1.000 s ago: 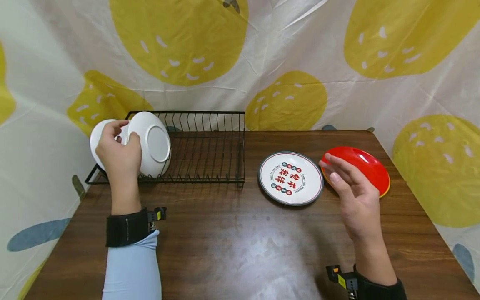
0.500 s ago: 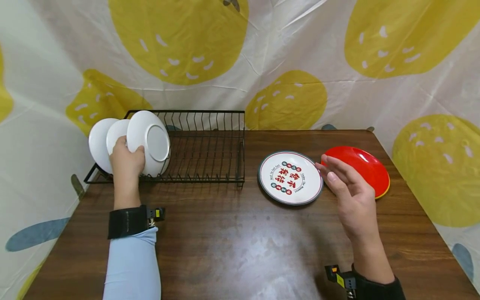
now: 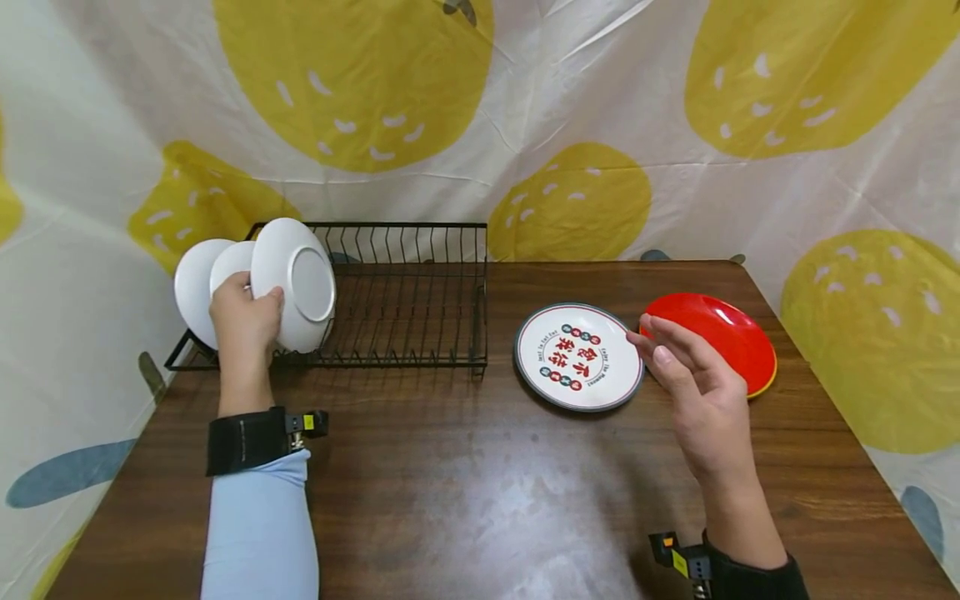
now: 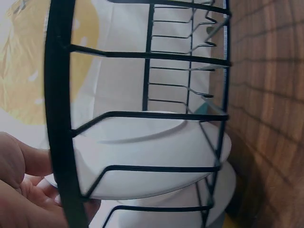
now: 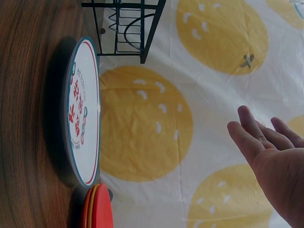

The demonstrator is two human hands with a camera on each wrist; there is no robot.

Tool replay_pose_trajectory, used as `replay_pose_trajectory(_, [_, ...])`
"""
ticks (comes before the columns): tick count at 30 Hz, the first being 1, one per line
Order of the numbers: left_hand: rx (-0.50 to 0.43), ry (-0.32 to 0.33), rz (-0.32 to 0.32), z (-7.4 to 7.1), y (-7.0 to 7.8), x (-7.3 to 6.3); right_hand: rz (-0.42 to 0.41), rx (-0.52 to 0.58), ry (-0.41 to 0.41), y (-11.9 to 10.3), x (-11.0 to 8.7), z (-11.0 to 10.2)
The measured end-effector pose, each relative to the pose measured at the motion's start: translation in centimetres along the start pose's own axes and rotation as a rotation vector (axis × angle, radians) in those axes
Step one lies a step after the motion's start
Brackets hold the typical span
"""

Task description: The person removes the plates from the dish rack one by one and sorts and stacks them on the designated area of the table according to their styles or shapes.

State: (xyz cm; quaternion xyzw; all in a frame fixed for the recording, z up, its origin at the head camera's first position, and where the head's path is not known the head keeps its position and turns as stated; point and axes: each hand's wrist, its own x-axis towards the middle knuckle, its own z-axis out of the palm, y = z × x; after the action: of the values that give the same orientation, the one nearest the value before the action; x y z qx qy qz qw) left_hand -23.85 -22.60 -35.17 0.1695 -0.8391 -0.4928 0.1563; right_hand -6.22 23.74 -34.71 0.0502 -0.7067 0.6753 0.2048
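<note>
Three white plates stand on edge at the left end of the black wire dish rack (image 3: 408, 364). My left hand (image 3: 247, 317) pinches the nearest white plate (image 3: 310, 283) by its left edge, thumb on its face and fingers behind it. Behind that hand are the middle white plate (image 3: 231, 267) and the leftmost white plate (image 3: 197, 287). Through the rack's wires, the left wrist view shows the held plate and my fingers at its rim. My right hand (image 3: 712, 408) is held up with fingers extended, holding nothing, in front of the red plates (image 3: 720, 333).
A white plate with red lettering and a dark rim (image 3: 580, 357) lies flat on the wooden table (image 3: 465, 483), right of the rack. In the right wrist view the red plates (image 5: 102, 209) appear stacked. A lemon-print cloth (image 3: 570, 67) hangs behind the table.
My left hand has lowered from spread fingers over the plates to a pinch on the nearest white plate. My right hand has shifted slightly left.
</note>
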Motion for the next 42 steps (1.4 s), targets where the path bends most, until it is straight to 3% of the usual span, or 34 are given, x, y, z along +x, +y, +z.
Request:
replay_pose_trajectory(3, [0.015,0.014,0.036,-0.4,0.5,-0.1,0.008,-0.008,0.000,0.1,0.0,0.0])
replay_pose_trajectory(8, [0.023,0.096,0.111,-1.1,2.1,-0.8,0.014,-0.016,-0.005,0.2,0.0,0.0])
replay_pose_trajectory(14, [-0.164,0.161,0.181,-1.5,4.7,-3.0,0.009,-0.021,-0.002,0.2,0.1,0.0])
replay_pose_trajectory(24, [-0.436,0.204,0.469,-2.3,8.8,-8.2,0.032,-0.028,0.000,0.5,0.1,0.0])
replay_pose_trajectory(31, [-0.482,0.277,0.711,-2.4,10.4,-11.7,0.050,-0.007,-0.005,0.7,0.1,0.0])
replay_pose_trajectory(38, [-0.624,0.304,0.820,-2.7,11.5,-14.0,0.054,-0.008,-0.010,0.8,0.1,0.0])
replay_pose_trajectory(42, [-0.548,0.279,0.873,-2.5,11.0,-14.2,0.053,0.007,-0.014,0.9,0.2,0.1])
